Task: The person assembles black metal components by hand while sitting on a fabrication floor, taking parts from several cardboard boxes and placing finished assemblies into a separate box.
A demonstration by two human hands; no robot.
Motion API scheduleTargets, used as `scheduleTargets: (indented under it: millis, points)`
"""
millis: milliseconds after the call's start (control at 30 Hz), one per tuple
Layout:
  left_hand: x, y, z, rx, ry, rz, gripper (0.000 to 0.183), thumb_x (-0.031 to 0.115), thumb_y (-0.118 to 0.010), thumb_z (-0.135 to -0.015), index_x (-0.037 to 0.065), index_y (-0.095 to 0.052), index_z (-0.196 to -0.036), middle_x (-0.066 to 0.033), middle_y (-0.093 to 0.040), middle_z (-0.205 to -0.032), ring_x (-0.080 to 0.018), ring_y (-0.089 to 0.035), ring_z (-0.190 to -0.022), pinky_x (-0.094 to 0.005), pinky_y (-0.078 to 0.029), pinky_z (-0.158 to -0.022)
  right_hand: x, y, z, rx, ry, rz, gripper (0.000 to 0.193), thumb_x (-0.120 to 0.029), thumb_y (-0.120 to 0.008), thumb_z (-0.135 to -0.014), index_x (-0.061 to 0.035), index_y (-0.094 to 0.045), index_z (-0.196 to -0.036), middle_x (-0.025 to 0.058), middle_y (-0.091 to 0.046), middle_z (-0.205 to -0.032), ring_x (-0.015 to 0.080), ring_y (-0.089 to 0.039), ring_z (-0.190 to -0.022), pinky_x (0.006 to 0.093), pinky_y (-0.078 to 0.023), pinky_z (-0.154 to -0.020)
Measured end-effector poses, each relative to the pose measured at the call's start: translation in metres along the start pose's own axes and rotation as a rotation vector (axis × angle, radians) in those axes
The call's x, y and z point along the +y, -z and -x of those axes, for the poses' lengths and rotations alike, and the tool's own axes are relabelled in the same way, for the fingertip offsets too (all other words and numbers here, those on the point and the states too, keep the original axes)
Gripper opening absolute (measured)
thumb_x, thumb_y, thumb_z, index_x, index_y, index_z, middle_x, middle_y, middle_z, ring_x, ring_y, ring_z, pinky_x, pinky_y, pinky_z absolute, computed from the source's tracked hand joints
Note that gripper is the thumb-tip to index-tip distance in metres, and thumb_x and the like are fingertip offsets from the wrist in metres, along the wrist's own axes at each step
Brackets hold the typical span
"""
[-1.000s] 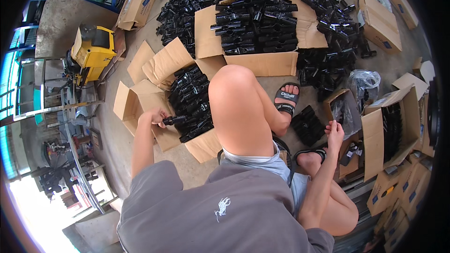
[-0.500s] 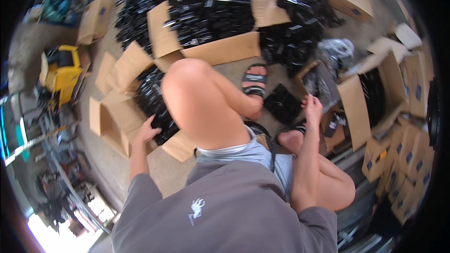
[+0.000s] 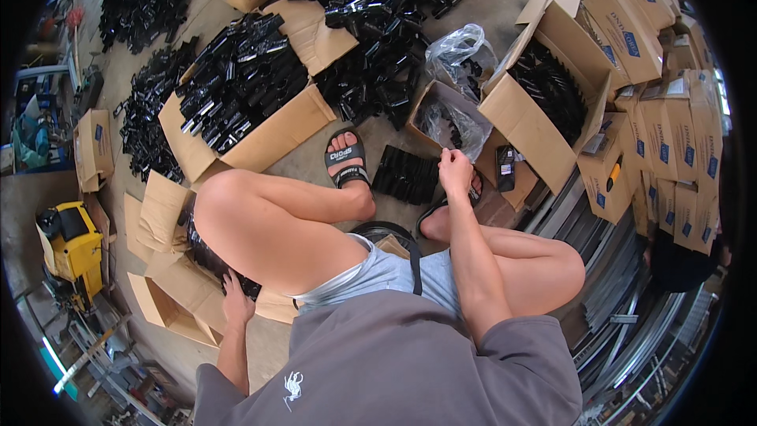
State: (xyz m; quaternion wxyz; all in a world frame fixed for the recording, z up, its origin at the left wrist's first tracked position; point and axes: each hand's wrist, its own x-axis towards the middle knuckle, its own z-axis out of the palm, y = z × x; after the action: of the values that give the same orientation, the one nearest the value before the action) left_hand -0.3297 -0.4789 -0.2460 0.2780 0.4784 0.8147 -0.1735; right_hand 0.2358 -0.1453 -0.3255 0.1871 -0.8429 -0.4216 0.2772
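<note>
My left hand (image 3: 236, 300) reaches down beside my bent knee, fingers stretched out over glossy black parts (image 3: 206, 256) in an open carton (image 3: 165, 217). My leg hides much of that carton. My right hand (image 3: 455, 171) is closed in a pinch at the near edge of a small carton (image 3: 423, 117); whatever it may hold is too small to make out. Inside that small carton lies a clear plastic bag (image 3: 471, 132) with small dark pieces. Left of the right hand, a neat row of black parts (image 3: 404, 173) lies on the floor by my sandals.
A large carton (image 3: 272, 130) heaped with black parts stands ahead, with loose piles (image 3: 371, 71) around it. An open carton (image 3: 524, 122) of black parts sits at right, near stacked cartons (image 3: 670, 134) and metal bars (image 3: 619, 300). A yellow machine (image 3: 75, 241) stands at left.
The view has swung right, so the scene sits farther left and looks sharper. My left hand's fingers now stretch over the black parts. My right hand stays closed by the small carton.
</note>
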Motion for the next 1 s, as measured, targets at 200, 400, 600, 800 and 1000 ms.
scheduleTargets:
  millis: [200, 400, 600, 800, 1000]
  points:
    - [-0.005, 0.030, -0.006, -0.030, 0.052, 0.422, 0.088, 0.007, -0.054, -0.079, 0.008, -0.028, -0.163, -0.0323, -0.043, -0.155, -0.0466, -0.051, -0.136, -0.0474, -0.044, -0.112, -0.044, -0.026, 0.031, -0.197, 0.247, 0.195, 0.038, -0.042, -0.066, -0.093, -0.0067, -0.073, -0.103, 0.0266, -0.073, -0.097, 0.0466, -0.070, -0.096, 0.0555, -0.056, -0.085]
    - [0.031, 0.088, -0.018, 0.395, 0.126, 0.483, 0.065, 0.010, -0.064, -0.087, 0.004, -0.047, -0.150, -0.0299, -0.062, -0.136, -0.0412, -0.060, -0.129, -0.0462, -0.048, -0.110, -0.057, -0.077, 0.044, -0.408, 0.144, 0.344, 0.080, -0.045, -0.080, -0.084, 0.0006, -0.045, -0.140, 0.0271, -0.072, -0.113, 0.0438, -0.070, -0.109, 0.0524, -0.056, -0.095]
    - [0.078, 0.140, -0.025, 0.606, 0.031, 0.866, 0.057, 0.000, -0.066, -0.093, -0.001, -0.049, -0.147, -0.0273, -0.061, -0.139, -0.0337, -0.060, -0.133, -0.0408, -0.053, -0.106, -0.071, -0.083, 0.046, -0.414, -0.040, 0.319, 0.072, -0.022, -0.079, -0.083, 0.0016, -0.041, -0.139, 0.0268, -0.073, -0.111, 0.0426, -0.071, -0.108, 0.0494, -0.058, -0.094]
    - [0.161, 0.233, -0.002, 0.890, -0.131, 0.897, 0.046, 0.000, -0.064, -0.095, -0.005, -0.056, -0.140, -0.0252, -0.066, -0.135, -0.0316, -0.064, -0.127, -0.0407, -0.052, -0.104, -0.058, -0.073, 0.057, -0.407, 0.003, 0.295, 0.066, -0.013, -0.078, -0.079, -0.0016, -0.043, -0.133, 0.0285, -0.072, -0.110, 0.0443, -0.071, -0.109, 0.0521, -0.056, -0.095]
    - [0.314, 0.310, 0.022, 0.627, -0.627, 0.827, 0.045, 0.013, -0.069, -0.095, 0.001, -0.060, -0.138, -0.0190, -0.070, -0.130, -0.0315, -0.067, -0.121, -0.0399, -0.054, -0.098, -0.062, -0.023, 0.051, -0.329, -0.070, -0.299, 0.069, -0.006, -0.073, -0.079, -0.0041, -0.039, -0.140, 0.0250, -0.070, -0.109, 0.0369, -0.073, -0.099, 0.0480, -0.062, -0.080]
